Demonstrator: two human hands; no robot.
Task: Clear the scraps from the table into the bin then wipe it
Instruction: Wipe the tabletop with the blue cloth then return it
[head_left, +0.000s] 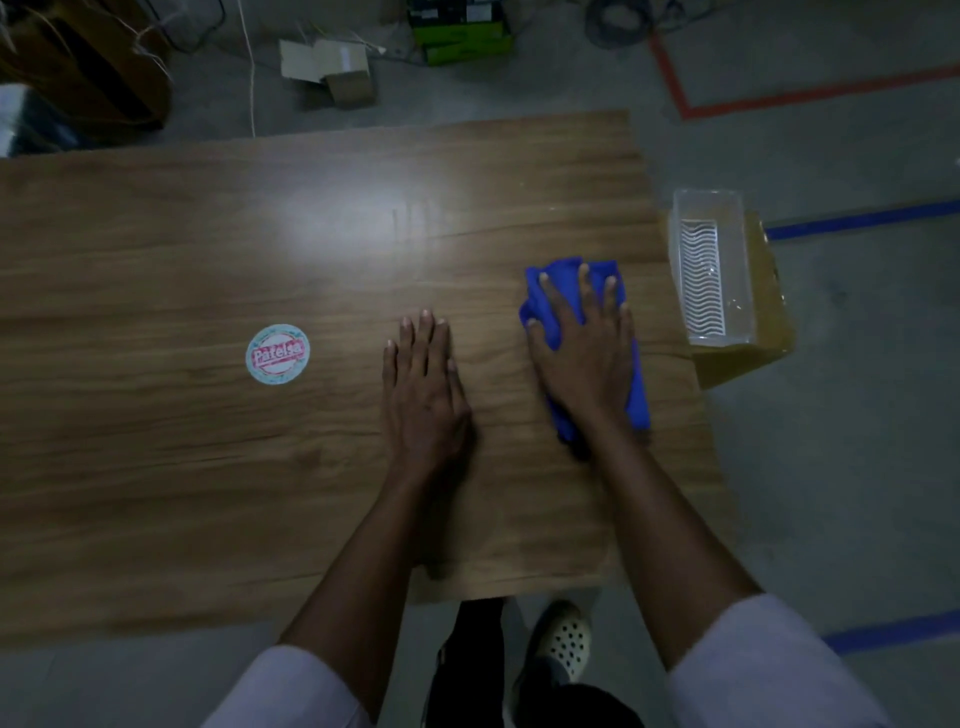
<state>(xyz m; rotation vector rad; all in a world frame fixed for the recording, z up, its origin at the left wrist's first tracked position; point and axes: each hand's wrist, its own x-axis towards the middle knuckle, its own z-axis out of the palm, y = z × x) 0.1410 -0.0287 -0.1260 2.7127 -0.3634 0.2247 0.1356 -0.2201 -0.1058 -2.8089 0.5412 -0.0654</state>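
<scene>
Wiping stage. The right hand (582, 353) lies flat on a crumpled blue cloth (638, 400) near the right edge of the wooden table (156, 467), fingers spread and straight, pressing down rather than gripping. The left hand (423, 384) rests palm-down on bare wood just beside it, fingers extended, holding nothing. The cloth appears soft, light and limp; it is likely to bunch when pushed, so broad palm pressure over its middle suits it best. The clear plastic bin (737, 291) sits on a cardboard box (748, 358) beyond that edge. A round printed label (278, 354) lies to the left.
</scene>
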